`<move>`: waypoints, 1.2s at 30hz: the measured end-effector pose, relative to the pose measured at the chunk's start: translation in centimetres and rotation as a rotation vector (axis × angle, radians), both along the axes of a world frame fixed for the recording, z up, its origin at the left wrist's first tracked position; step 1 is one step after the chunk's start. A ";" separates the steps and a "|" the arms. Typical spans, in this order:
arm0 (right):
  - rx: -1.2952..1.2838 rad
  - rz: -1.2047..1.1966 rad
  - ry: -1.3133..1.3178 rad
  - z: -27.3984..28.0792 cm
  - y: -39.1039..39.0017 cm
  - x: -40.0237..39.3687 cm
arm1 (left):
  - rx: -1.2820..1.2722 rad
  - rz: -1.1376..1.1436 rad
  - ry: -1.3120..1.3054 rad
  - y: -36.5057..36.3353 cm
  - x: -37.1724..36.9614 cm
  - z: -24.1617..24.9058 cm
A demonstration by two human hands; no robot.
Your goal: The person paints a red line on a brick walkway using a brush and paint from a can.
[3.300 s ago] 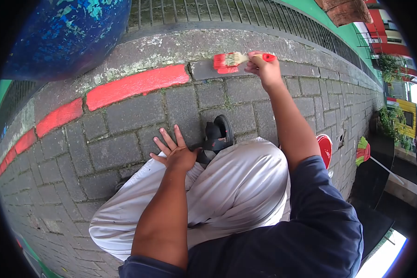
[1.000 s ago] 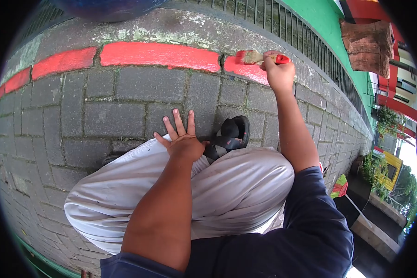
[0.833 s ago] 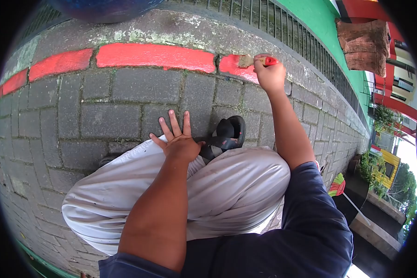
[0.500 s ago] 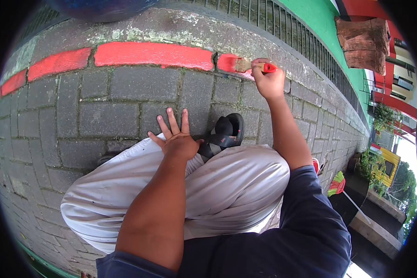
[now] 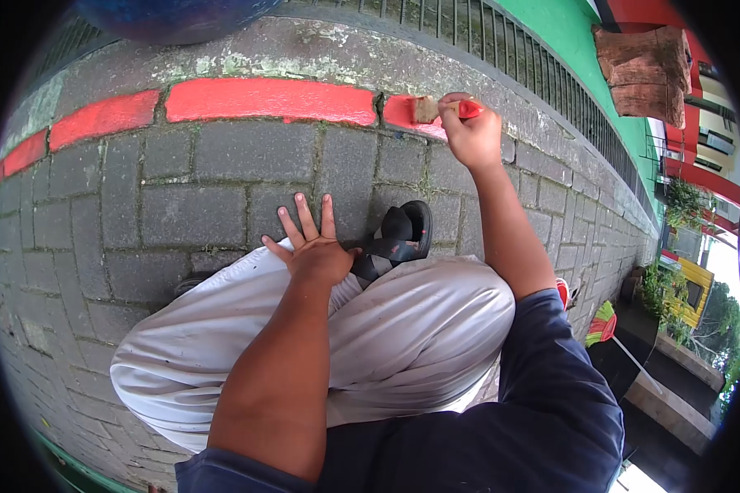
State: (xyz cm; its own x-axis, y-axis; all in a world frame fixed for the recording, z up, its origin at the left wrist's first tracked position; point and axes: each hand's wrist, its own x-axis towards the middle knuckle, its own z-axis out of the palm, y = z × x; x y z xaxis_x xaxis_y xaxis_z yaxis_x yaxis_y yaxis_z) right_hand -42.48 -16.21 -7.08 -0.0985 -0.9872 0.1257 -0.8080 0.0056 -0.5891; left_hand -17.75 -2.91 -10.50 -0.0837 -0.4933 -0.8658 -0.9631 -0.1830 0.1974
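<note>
My right hand [image 5: 474, 135] is closed round the handle of a paintbrush [image 5: 426, 110], with the red handle end showing by the fingers. The pale bristles touch a short kerb block [image 5: 399, 110] coated in wet-looking red. Left of a dark gap runs a long kerb block [image 5: 271, 99], red along its whole visible face, with more red blocks [image 5: 103, 117] further left. Resting on the light trousers [image 5: 419, 337] at the knee, my left hand [image 5: 314, 251] has its fingers spread and holds nothing. A black sandal [image 5: 403, 234] on one foot is just right of it.
Grey paving bricks [image 5: 193, 205] cover the ground. Behind the kerb lies a metal drain grate [image 5: 501, 41] beside a green wall [image 5: 551, 29]. A dark blue round object [image 5: 173, 16] stands at the top left. A broom [image 5: 604, 322] and plants [image 5: 682, 201] are at the right.
The brush has shifted slightly, and its handle now points more towards the camera as my right wrist turns. My left hand stays on the knee.
</note>
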 end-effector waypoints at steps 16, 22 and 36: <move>0.150 -0.381 0.508 -1.8 1.5 -10.2 | 0.004 -0.004 0.003 0.0 0.1 0.2; 0.130 -0.246 -0.160 -1.0 -1.2 -4.4 | -0.005 0.006 0.021 0.2 0.2 -0.3; 0.067 -0.175 0.028 -2.1 1.2 -5.1 | 0.017 0.012 0.018 -0.1 0.2 0.0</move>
State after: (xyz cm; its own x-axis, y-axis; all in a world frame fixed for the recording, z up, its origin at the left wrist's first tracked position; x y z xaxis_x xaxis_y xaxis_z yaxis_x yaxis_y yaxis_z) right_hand -47.54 -15.03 -9.19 -0.2668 -0.9616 0.0652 -0.8071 0.1859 -0.5604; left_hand -17.54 -3.00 -10.52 -0.0935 -0.4799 -0.8723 -0.9571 -0.1981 0.2115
